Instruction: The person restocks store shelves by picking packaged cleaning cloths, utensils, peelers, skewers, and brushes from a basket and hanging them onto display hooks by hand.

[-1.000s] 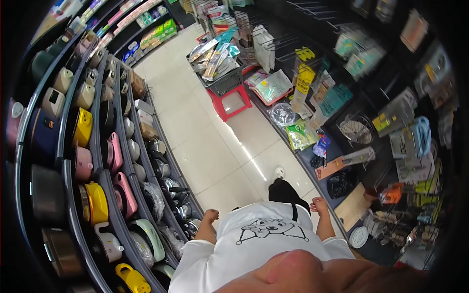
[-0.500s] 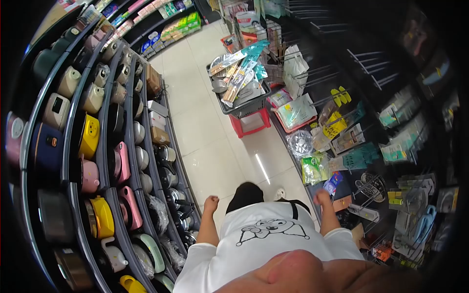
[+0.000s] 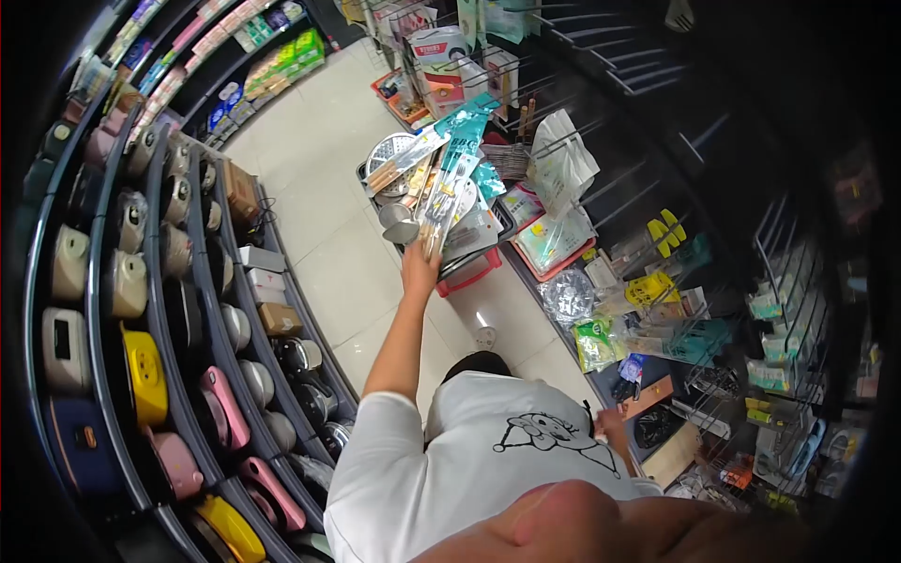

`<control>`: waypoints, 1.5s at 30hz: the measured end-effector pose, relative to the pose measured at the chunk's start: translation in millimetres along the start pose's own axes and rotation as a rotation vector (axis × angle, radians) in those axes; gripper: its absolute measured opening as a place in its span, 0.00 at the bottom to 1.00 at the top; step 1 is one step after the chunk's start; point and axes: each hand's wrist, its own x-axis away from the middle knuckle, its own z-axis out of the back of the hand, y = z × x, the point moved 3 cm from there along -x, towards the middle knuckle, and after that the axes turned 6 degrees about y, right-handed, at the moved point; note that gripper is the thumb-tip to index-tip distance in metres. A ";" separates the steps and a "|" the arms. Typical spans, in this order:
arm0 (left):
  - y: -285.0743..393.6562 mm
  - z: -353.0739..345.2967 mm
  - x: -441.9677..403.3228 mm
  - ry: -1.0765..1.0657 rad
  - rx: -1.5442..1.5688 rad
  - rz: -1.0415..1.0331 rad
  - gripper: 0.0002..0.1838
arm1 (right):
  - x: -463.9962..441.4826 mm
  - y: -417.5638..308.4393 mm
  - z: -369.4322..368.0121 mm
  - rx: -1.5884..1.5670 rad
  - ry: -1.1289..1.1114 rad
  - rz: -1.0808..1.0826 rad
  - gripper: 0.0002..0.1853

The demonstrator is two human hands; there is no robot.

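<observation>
My left hand [image 3: 422, 262] reaches forward to the near edge of a dark basket [image 3: 466, 263], which is heaped with packaged kitchen utensils. It touches the lower end of a clear package of utensils [image 3: 437, 208]; whether the fingers grip it is too small to tell. A metal ladle [image 3: 398, 225] and a perforated strainer [image 3: 389, 156] lie in the basket on the left. Beneath the basket is a red stool [image 3: 469, 273]. My right hand [image 3: 610, 424] hangs low beside my body near the right shelf, its fingers too small and blurred to read.
Shelves on the left hold rice cookers, a yellow appliance [image 3: 145, 375] and pots. On the right, a rack carries hanging packages over a low shelf with a green packet [image 3: 597, 343], a shiny wrapped item [image 3: 568, 296] and a wooden board [image 3: 672, 454]. The tiled aisle [image 3: 361, 291] runs between.
My left hand has moved from beside my body forward to the packages in the basket. The basket is nearer than one second ago. My right hand has shifted lower, closer to my side.
</observation>
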 end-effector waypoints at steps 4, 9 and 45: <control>26.9 -30.2 -91.3 -0.058 -0.093 0.029 0.31 | 68.1 -57.3 -5.3 0.198 -0.357 -0.112 0.13; 27.8 -74.9 -135.0 -0.313 -0.334 0.080 0.32 | 57.6 -186.3 66.5 -1.186 0.276 -1.084 0.07; 330.6 43.4 211.6 -1.049 -0.043 -1.260 0.17 | 111.2 -276.9 348.1 -0.346 0.658 -0.185 0.23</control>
